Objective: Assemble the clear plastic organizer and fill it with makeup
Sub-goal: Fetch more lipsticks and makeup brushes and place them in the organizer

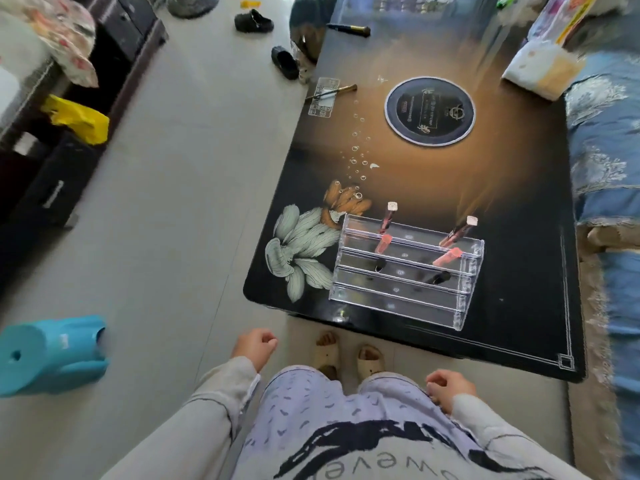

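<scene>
The clear plastic organizer (401, 289) stands assembled near the front edge of the dark glass table (519, 237). Its stepped rows face me. Two lip gloss tubes stick out of the back row: one on the left (386, 226) and one on the right (457, 235), both leaning. Small dark items show in a lower row. My left hand (254, 346) hangs off the table to the left, fingers curled, holding nothing. My right hand (448, 388) rests by my waist, fingers curled, holding nothing.
A makeup brush (332, 92) and a dark pen-like tube (348, 29) lie at the table's far left. A round black disc (429, 110) sits mid-table. A blue stool (52, 353) stands on the floor at left. A blue sofa (609, 150) borders the right.
</scene>
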Tool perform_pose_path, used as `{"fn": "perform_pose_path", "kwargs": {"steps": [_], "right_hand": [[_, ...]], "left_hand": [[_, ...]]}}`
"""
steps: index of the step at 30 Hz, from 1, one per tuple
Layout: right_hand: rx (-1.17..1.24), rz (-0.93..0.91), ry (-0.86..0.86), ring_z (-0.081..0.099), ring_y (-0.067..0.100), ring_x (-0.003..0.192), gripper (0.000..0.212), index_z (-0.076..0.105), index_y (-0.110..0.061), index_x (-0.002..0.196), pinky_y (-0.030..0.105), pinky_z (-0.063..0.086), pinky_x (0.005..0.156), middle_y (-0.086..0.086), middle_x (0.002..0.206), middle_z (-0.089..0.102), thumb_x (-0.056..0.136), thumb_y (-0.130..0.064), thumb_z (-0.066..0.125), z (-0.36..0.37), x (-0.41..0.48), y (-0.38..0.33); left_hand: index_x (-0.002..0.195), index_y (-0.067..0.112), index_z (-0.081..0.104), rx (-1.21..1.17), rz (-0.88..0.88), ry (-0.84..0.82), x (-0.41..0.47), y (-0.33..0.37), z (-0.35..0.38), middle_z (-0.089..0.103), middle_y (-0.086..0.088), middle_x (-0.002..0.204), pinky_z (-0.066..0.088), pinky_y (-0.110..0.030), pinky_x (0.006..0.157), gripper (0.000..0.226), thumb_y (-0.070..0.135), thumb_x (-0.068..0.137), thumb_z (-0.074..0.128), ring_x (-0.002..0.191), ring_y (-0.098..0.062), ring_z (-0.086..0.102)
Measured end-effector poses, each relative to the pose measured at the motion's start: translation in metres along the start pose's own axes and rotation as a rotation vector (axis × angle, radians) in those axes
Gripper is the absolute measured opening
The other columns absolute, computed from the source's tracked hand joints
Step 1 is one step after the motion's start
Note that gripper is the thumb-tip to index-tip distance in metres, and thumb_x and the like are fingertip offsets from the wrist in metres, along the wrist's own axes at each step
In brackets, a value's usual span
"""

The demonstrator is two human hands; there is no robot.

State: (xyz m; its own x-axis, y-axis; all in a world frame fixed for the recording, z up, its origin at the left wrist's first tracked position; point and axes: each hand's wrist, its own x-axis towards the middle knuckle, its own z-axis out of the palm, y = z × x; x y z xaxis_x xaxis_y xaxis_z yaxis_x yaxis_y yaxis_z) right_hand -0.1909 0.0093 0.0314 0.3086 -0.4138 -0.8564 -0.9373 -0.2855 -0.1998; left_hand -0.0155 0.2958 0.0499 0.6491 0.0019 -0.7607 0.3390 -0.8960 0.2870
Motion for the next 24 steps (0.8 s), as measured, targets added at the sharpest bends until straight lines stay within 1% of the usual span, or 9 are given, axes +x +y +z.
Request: {"fn": "perform_pose_path", "kwargs": {"steps": [4, 7, 10, 13, 14, 16, 18, 21, 24], "right_hand": [[-0.267, -0.111, -0.057, 0.052, 0.016, 0.082, 0.026, 0.064, -0.006, 0.111, 0.024, 0.044, 0.076, 0.015, 0.113, 0.068, 0.089, -0.008, 0.051, -0.021, 0.013, -0.015], [-0.411, -0.198, -0.071, 0.052, 0.015, 0.083, 0.026, 0.065, -0.004, 0.110, 0.030, 0.047, 0.086, 0.014, 0.105, 0.069, 0.089, -0.008, 0.050, -0.027, 0.023, -0.030], [-0.533, -0.302, -0.115, 0.054, 0.018, 0.074, 0.021, 0.067, -0.008, 0.101, 0.022, 0.041, 0.072, 0.011, 0.087, 0.066, 0.088, -0.008, 0.050, -0.024, 0.026, -0.055], [-0.622, -0.400, -0.171, 0.055, 0.021, 0.070, 0.013, 0.062, -0.014, 0.085, 0.023, 0.042, 0.071, 0.008, 0.079, 0.063, 0.087, -0.008, 0.050, -0.009, 0.022, -0.083], [-0.646, -0.434, -0.187, 0.056, 0.022, 0.070, 0.013, 0.061, -0.015, 0.084, 0.025, 0.044, 0.072, 0.008, 0.079, 0.063, 0.087, -0.008, 0.050, -0.003, 0.020, -0.092], [-0.665, -0.509, -0.225, 0.057, 0.023, 0.071, 0.014, 0.062, -0.013, 0.085, 0.029, 0.047, 0.072, 0.010, 0.079, 0.063, 0.087, -0.006, 0.049, 0.011, 0.016, -0.109], [-0.683, -0.587, -0.253, 0.057, 0.022, 0.066, 0.016, 0.060, -0.013, 0.083, 0.023, 0.049, 0.065, 0.010, 0.080, 0.063, 0.088, -0.003, 0.049, 0.024, 0.011, -0.125], [-0.753, -0.661, -0.281, 0.052, 0.012, 0.052, 0.023, 0.058, -0.016, 0.075, 0.003, 0.039, 0.039, 0.010, 0.079, 0.061, 0.088, 0.000, 0.048, 0.045, 0.003, -0.150], [-0.808, -0.693, -0.291, 0.049, 0.009, 0.049, 0.025, 0.057, -0.015, 0.073, 0.002, 0.035, 0.033, 0.012, 0.077, 0.059, 0.087, 0.003, 0.048, 0.069, -0.005, -0.175]], "left_hand": [[0.098, 0.004, 0.070, -0.203, -0.111, 0.069, -0.027, -0.018, 0.021, 0.071, -0.019, 0.103, 0.049, -0.032, 0.088, 0.021, 0.010, 0.087, 0.054, 0.097, -0.031, 0.066], [0.095, 0.006, 0.071, -0.342, -0.212, 0.076, -0.057, -0.041, 0.055, 0.072, -0.017, 0.101, 0.051, -0.031, 0.084, 0.020, 0.008, 0.086, 0.053, 0.083, -0.024, 0.063], [0.092, 0.007, 0.070, -0.420, -0.303, 0.017, -0.091, -0.063, 0.097, 0.069, -0.013, 0.091, 0.048, -0.027, 0.081, 0.019, 0.009, 0.087, 0.052, 0.088, -0.027, 0.065], [0.097, 0.009, 0.070, -0.525, -0.431, -0.005, -0.124, -0.079, 0.133, 0.069, -0.012, 0.105, 0.042, -0.023, 0.078, 0.021, 0.013, 0.090, 0.051, 0.101, -0.026, 0.062], [0.092, 0.009, 0.070, -0.579, -0.479, 0.012, -0.133, -0.085, 0.142, 0.069, -0.012, 0.105, 0.039, -0.021, 0.075, 0.020, 0.015, 0.091, 0.050, 0.095, -0.025, 0.060], [0.068, 0.017, 0.062, -0.685, -0.565, 0.048, -0.147, -0.097, 0.154, 0.063, -0.011, 0.090, 0.033, -0.019, 0.071, 0.025, 0.016, 0.091, 0.051, 0.083, -0.020, 0.052], [0.055, 0.020, 0.049, -0.782, -0.644, 0.092, -0.156, -0.106, 0.164, 0.056, -0.010, 0.071, 0.032, -0.021, 0.066, 0.036, 0.016, 0.090, 0.052, 0.073, -0.020, 0.049], [0.051, 0.019, 0.048, -0.890, -0.736, 0.141, -0.165, -0.114, 0.170, 0.050, 0.001, 0.054, 0.032, -0.022, 0.058, 0.038, 0.013, 0.089, 0.053, 0.058, -0.020, 0.047], [0.054, 0.021, 0.051, -0.961, -0.750, 0.160, -0.165, -0.127, 0.169, 0.056, -0.004, 0.060, 0.033, -0.022, 0.063, 0.035, 0.014, 0.089, 0.054, 0.068, -0.020, 0.050]]}}
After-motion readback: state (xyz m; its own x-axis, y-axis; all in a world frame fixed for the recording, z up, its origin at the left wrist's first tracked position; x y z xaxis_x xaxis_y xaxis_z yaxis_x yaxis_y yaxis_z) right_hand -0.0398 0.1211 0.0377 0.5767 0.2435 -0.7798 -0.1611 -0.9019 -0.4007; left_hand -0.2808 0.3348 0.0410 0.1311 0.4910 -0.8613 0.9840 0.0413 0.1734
